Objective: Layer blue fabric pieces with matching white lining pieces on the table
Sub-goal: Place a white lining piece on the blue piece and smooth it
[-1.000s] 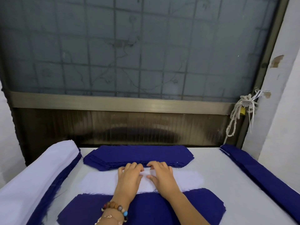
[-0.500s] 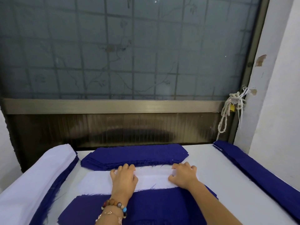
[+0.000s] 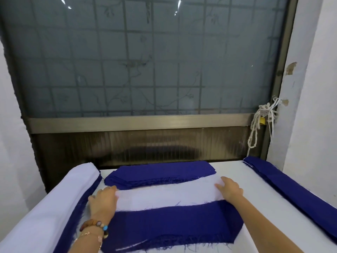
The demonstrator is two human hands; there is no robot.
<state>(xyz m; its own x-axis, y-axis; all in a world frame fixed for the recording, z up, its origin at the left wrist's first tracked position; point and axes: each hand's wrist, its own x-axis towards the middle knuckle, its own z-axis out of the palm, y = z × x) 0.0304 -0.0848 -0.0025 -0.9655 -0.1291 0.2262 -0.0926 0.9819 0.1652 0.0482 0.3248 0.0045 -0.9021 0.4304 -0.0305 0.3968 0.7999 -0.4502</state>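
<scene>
Both hands were flat on the ends of the lining, one piece mid-layup.

The long white fabric lining piece [image 3: 169,196] lay crosswise on the white-covered tabletop [image 3: 255,225], between the far stack of dark blue cut fabric pieces [image 3: 160,173] and the near dark blue frayed-edge fabric piece [image 3: 173,227], touching both. I couldn't tell which layer was on top at the near seam. The left hand [image 3: 104,201] pressed the left end and the right hand [image 3: 230,189] the right end, fingers straight and spread, gripping nothing.

Risks as I judged them:
- Uneven outward pull would skew the lining off the blue outline.
- Light cloth could wrinkle or drag under the palms.
- Loose blue threads might get trapped between layers.
- The far edge could ride onto the stack and catch a second piece.
</scene>
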